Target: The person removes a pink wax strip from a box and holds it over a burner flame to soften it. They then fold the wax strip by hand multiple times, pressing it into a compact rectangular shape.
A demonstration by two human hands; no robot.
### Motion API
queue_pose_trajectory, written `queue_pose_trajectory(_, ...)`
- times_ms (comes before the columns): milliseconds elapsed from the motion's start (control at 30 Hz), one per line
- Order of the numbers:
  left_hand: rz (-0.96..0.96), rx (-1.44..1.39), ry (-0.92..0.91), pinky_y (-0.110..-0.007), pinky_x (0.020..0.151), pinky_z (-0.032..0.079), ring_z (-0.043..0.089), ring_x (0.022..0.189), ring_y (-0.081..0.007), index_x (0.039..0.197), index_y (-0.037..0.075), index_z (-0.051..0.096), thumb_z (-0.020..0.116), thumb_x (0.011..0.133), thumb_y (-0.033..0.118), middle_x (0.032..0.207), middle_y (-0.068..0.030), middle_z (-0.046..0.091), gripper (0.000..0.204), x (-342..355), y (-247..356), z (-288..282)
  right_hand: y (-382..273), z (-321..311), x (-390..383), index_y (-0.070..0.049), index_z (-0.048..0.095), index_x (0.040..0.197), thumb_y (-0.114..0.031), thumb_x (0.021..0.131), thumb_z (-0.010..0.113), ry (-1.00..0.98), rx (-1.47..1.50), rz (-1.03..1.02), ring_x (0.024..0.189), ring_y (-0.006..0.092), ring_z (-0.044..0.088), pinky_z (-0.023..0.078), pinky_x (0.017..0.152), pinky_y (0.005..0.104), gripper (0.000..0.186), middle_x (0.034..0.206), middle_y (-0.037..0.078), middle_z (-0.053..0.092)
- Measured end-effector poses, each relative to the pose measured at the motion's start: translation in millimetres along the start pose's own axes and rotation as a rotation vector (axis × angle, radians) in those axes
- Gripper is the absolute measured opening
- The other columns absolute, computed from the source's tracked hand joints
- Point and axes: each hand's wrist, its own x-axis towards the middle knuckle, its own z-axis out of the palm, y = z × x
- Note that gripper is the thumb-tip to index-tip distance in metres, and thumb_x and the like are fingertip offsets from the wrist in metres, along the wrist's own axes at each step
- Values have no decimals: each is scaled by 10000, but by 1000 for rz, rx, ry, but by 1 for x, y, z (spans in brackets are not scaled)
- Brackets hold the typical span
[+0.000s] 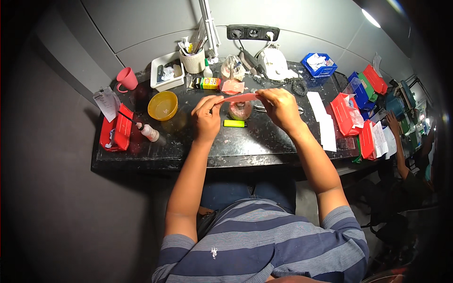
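A thin pink wax sheet is stretched between my hands above the far middle of the workbench, slightly bowed. My left hand pinches its left end, and my right hand grips the right end, fingers closed. Under the sheet stands a round glass container with pinkish contents, partly covered by it. A bright yellow-green lighter lies just in front of that container. Behind the sheet is another pink piece. A metal tool lies near my right hand, mostly hidden.
Left stand a yellow bowl, a small bottle, a red bin and a pink mug. A white tray and tool cup are behind. Papers and red bins lie right; another person's hand shows beyond.
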Motion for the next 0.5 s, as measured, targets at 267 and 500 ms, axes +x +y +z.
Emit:
queue_pose_trajectory(267, 84, 7, 5, -373, 832, 580, 736, 926, -333, 1039, -16, 748, 673, 865, -88, 1007, -176, 747, 203, 0, -1, 2, 3, -2, -4, -89, 770, 1001, -115, 899, 737, 107, 10, -36, 829, 258, 721, 533, 729, 387, 110, 949, 67, 776)
queue_pose_trajectory(500, -77, 3, -66, -359, 853, 575, 742, 940, -307, 1072, -37, 739, 651, 932, -51, 1045, -181, 754, 166, -3, -14, 12, 24, 19, -2, -84, 770, 998, -89, 894, 720, 38, 7, -9, 844, 269, 735, 541, 740, 399, 116, 948, 74, 784)
